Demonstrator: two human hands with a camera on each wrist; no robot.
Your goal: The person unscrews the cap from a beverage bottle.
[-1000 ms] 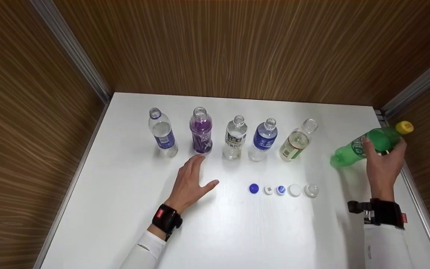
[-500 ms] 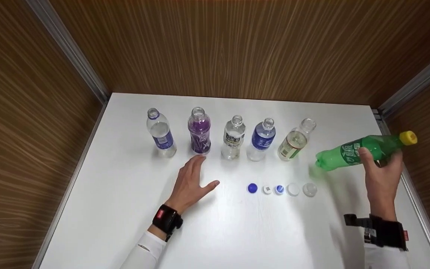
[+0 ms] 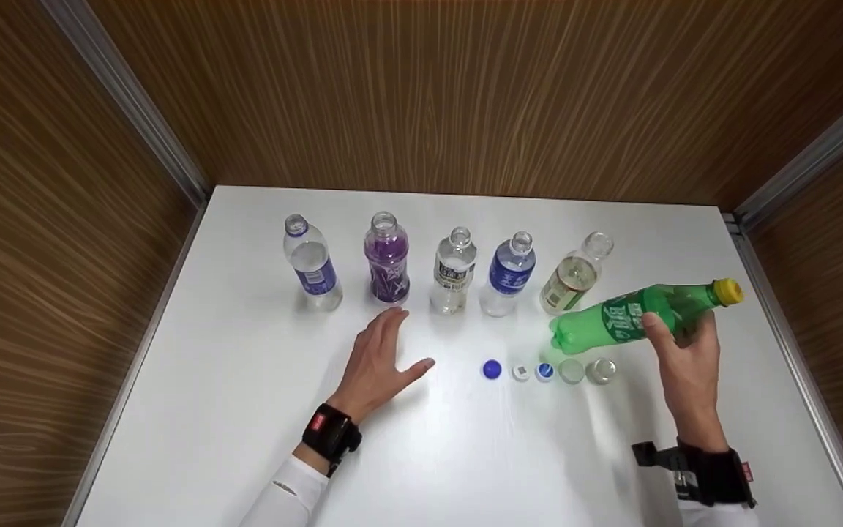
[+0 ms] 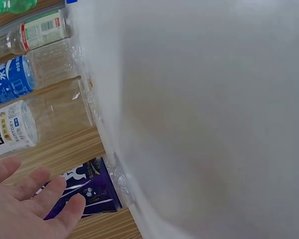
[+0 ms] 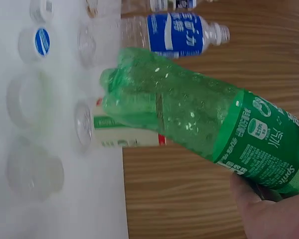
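My right hand grips a green Sprite bottle round its label. The bottle is tilted well over, its yellow cap to the right and its base to the left, above the right-hand caps. In the right wrist view the green bottle partly covers the bottle with a cream-and-green label. My left hand holds nothing; its fingers are spread, with the fingertips just in front of the purple bottle. That hand also shows in the left wrist view.
Uncapped bottles stand in a row: one with a purple-blue label, a clear one, a blue-labelled one and a pale-labelled one. Loose caps, from blue to clear, lie before them. Wood-patterned panels enclose the table.
My right hand has carried the green bottle leftward and nearer, from the right edge to above the caps, tipping it closer to level. My left hand stays almost still.
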